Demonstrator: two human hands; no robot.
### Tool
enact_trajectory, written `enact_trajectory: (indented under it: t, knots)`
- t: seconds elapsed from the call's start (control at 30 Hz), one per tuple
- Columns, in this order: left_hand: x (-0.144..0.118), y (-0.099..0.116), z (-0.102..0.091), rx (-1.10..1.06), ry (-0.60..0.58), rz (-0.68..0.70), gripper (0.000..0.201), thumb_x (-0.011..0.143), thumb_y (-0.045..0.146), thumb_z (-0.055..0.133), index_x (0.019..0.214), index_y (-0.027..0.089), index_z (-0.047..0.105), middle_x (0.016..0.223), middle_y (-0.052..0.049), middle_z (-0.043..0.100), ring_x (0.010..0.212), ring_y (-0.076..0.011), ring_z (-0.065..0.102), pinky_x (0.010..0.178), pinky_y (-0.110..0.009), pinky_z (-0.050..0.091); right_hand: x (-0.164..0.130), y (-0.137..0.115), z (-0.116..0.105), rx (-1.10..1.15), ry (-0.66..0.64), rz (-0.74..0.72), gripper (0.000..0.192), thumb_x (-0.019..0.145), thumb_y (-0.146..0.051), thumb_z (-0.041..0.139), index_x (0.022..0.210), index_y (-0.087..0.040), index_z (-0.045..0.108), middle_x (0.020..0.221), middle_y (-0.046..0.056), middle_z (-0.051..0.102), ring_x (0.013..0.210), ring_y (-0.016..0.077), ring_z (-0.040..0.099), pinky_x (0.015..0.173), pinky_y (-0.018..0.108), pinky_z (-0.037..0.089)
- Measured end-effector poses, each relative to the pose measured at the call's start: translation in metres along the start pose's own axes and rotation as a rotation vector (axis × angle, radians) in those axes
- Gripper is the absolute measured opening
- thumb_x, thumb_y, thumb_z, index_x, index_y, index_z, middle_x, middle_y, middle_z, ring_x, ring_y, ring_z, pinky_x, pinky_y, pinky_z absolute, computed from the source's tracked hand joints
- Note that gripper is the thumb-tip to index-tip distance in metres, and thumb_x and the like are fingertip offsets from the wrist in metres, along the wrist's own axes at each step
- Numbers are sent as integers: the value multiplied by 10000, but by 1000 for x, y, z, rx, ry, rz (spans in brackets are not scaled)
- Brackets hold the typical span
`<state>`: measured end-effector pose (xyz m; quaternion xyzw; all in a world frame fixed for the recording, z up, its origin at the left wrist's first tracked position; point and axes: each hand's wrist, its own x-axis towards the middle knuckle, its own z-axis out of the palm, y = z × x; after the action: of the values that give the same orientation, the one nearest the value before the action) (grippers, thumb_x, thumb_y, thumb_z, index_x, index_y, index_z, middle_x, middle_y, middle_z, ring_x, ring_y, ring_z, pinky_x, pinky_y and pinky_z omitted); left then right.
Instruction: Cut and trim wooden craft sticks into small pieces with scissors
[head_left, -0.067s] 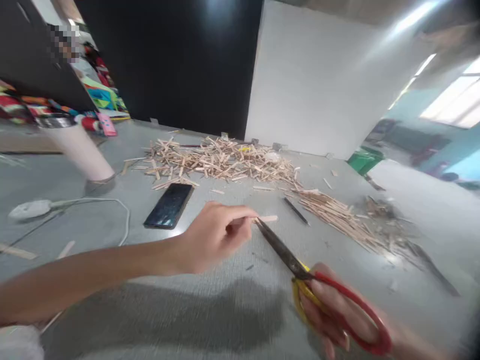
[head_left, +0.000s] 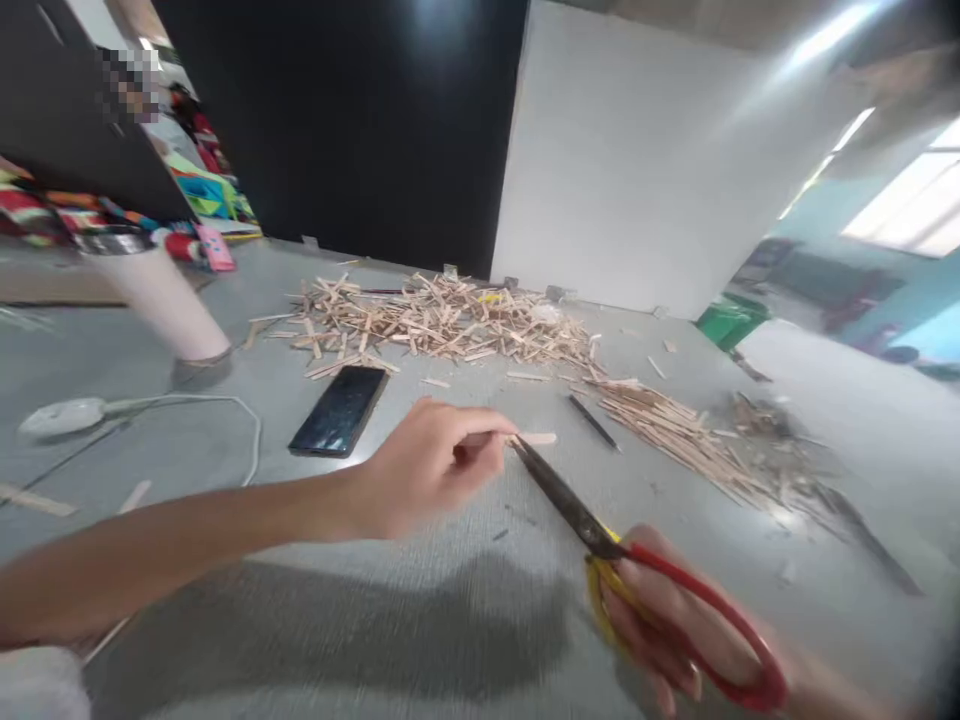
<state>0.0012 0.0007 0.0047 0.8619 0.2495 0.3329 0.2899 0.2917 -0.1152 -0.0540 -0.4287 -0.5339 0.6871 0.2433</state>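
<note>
Between the pinched thumb and fingertips of my left hand is a short wooden stick, its rounded end pointing right. My right hand grips a pair of scissors with one red and one yellow handle. The dark blades are close together, their tips touching or right beside the stick at my left fingertips. Whether the blades have the stick between them I cannot tell. Beyond my hands lies a heap of short wooden stick pieces. Longer sticks lie in a bundle to the right.
A black phone lies left of my left hand. A dark pen rests beyond the blades. On the left are a pale pink bottle and a white charger with its cable. A black panel and a white panel stand behind.
</note>
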Motion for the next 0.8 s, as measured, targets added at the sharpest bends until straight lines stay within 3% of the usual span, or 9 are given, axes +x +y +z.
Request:
enact_trajectory:
  t: [0.2, 0.33, 0.4, 0.5, 0.6, 0.8]
  knots:
    - [9, 3, -10, -95, -140, -167, 263, 1014, 189, 547, 976, 110, 796, 566, 81, 360, 500, -75, 281, 458, -223, 215, 1, -9, 2, -49, 10, 15, 738, 1020, -747, 508, 500, -229, 444, 364, -40, 426, 277, 66, 362, 296, 172, 297]
    - [12, -1, -11, -243, -147, -262, 269, 1063, 277, 561, 1006, 134, 781, 587, 80, 354, 509, -78, 273, 449, -218, 190, 3, -6, 4, -32, 32, 14, 772, 1027, -745, 497, 459, -225, 446, 359, -32, 436, 262, 57, 356, 286, 173, 257]
    - [11, -4, -5, -360, -125, -326, 330, 1098, 375, 553, 995, 150, 771, 567, 78, 400, 483, -74, 307, 440, -208, 218, 3, -3, 6, -26, 60, 13, 784, 1044, -726, 480, 443, -224, 438, 346, -36, 423, 252, 50, 348, 281, 165, 238]
    - [7, -9, 5, -479, -101, -383, 539, 1112, 530, 528, 765, 151, 693, 577, 23, 569, 446, -67, 427, 448, -205, 317, 4, 0, 8, -21, 91, 33, 766, 1038, -727, 488, 459, -229, 437, 352, -54, 403, 252, 49, 350, 279, 157, 242]
    - [2, -11, 9, -422, -80, -356, 640, 1123, 576, 478, 675, 151, 644, 617, -28, 655, 446, -72, 483, 456, -209, 351, 4, -4, 10, -49, 90, 61, 754, 1031, -734, 494, 472, -231, 438, 366, -57, 404, 264, 48, 351, 286, 160, 248]
    - [11, -6, -12, -180, -233, -285, 603, 1138, 444, 476, 627, 153, 608, 522, 11, 551, 426, -59, 417, 447, -201, 295, -7, -27, 15, -222, 158, 158, 708, 971, -828, 513, 569, -250, 439, 411, -65, 428, 331, 56, 358, 347, 177, 314]
